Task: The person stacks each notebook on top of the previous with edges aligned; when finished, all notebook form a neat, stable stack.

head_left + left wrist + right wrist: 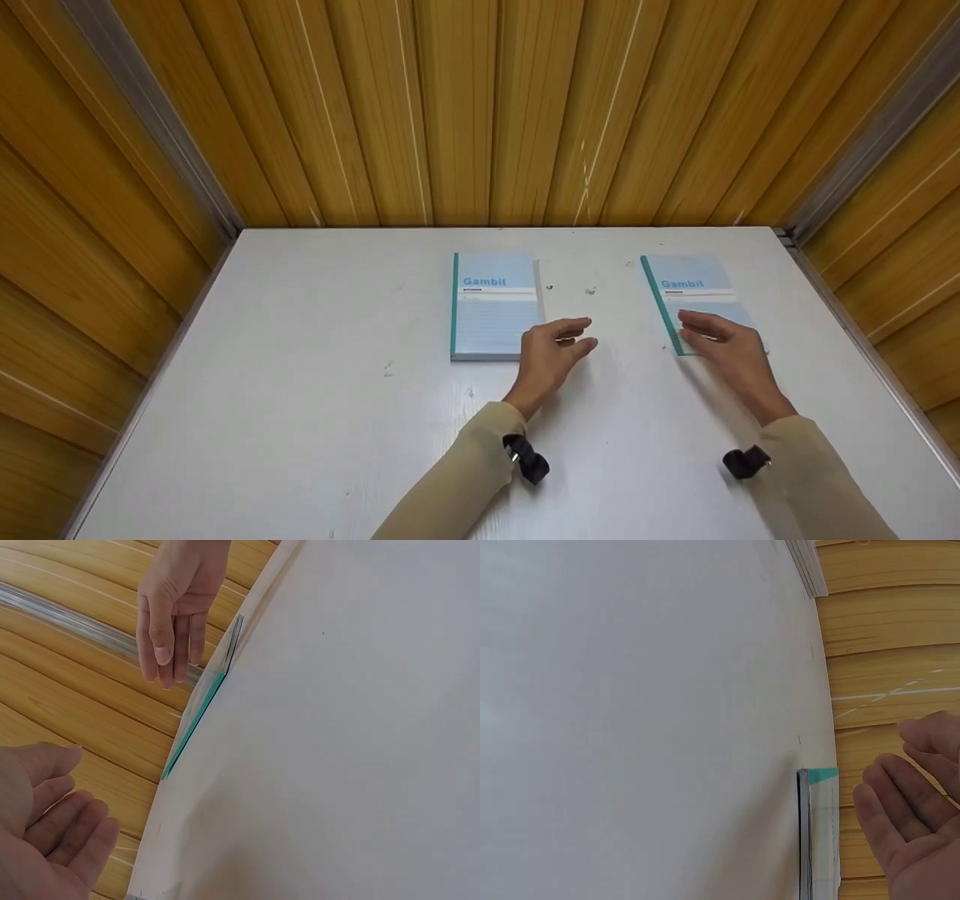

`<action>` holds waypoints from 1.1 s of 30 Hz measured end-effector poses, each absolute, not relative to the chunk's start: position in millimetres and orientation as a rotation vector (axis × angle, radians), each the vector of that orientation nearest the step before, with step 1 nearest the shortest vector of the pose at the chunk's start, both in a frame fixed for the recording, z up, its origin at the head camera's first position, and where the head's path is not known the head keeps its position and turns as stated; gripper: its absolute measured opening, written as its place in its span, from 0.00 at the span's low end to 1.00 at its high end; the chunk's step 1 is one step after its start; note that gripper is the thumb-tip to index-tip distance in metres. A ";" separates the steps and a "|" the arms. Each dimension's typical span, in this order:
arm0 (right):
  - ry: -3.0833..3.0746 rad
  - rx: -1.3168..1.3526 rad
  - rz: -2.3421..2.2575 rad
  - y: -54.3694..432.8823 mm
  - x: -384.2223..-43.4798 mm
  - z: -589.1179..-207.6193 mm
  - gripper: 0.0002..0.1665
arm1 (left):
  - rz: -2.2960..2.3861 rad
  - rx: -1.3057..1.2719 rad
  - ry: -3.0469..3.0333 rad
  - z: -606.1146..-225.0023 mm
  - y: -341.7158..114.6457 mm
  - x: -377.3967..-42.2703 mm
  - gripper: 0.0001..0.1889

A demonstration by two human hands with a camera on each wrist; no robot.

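Note:
Two light-blue notebook piles with teal spines lie on a white table. The left one, a thicker notebook stack [491, 319], has its lower right corner covered by my left hand [546, 364]. That hand is empty, with fingers and thumb loosely bent and pointing right. My right hand [731, 364] is over the lower part of the right notebook [697, 277], hiding some of its cover; its fingers are relaxed and apart from the thumb, with nothing between them. In the right wrist view, the right hand [922, 817] shows beside the notebook's edge [823, 840].
The white table [300, 420] has small scuffs and dark specks. Behind it stands a yellow wood-patterned panel wall [457, 112], with similar panels on both sides and grey metal posts [161, 120] in the corners. A black wrist strap [529, 457] is on the left sleeve.

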State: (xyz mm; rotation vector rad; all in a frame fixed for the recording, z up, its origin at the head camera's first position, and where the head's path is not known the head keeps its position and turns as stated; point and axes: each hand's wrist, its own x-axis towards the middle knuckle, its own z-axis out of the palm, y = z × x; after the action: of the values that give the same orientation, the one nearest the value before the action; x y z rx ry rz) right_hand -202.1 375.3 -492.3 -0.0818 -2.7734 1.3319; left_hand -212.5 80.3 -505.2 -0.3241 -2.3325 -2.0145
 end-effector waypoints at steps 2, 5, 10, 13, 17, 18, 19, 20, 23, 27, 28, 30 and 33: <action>-2.766 -0.096 1.326 378.5 -201.6 -491.8 0.31 | -2.037 -0.322 -2.328 -505.3 85.1 -212.4 0.14; -2.756 -0.114 1.322 384.3 -201.4 -492.5 0.31 | -2.078 -0.314 -2.330 -505.7 91.8 -211.6 0.15; -2.755 -0.164 1.334 394.4 -200.3 -495.0 0.32 | -2.102 -0.315 -2.345 -508.3 102.7 -212.1 0.14; -2.749 -0.184 1.323 399.9 -198.4 -496.6 0.31 | -2.101 -0.318 -2.362 -509.3 109.3 -212.2 0.14; -2.726 -0.190 1.281 406.0 -197.3 -499.4 0.29 | -2.096 -0.300 -2.410 -509.4 117.0 -211.2 0.15; -2.723 -0.189 1.270 407.5 -197.1 -500.0 0.29 | -2.099 -0.297 -2.421 -509.3 118.9 -210.8 0.15; -2.720 -0.190 1.260 409.3 -196.8 -500.3 0.29 | -2.103 -0.294 -2.427 -509.4 121.2 -210.8 0.15; -2.722 -0.191 1.254 411.2 -196.4 -500.4 0.29 | -2.106 -0.295 -2.432 -509.7 123.6 -211.0 0.15; -2.722 -0.206 1.250 417.6 -194.4 -500.4 0.30 | -2.114 -0.301 -2.436 -510.9 131.7 -211.8 0.16; -2.710 -0.247 1.253 425.7 -192.6 -501.2 0.31 | -2.108 -0.297 -2.453 -514.2 142.7 -213.4 0.16; -2.708 -0.256 1.248 427.4 -192.3 -501.6 0.31 | -2.110 -0.291 -2.457 -514.9 145.5 -213.5 0.16; -2.700 -0.271 1.242 430.7 -192.0 -502.2 0.32 | -2.110 -0.292 -2.461 -516.1 150.5 -214.0 0.16; -2.695 -0.298 1.254 434.7 -192.2 -502.4 0.33 | -2.127 -0.295 -2.458 -517.1 157.2 -214.0 0.16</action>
State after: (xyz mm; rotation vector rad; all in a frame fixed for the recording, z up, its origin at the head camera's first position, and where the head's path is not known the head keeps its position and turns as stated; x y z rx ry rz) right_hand -192.2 434.7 -502.4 -0.2980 -2.6948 1.2535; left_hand -214.0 157.2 -517.1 -0.2947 -2.4584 -2.1271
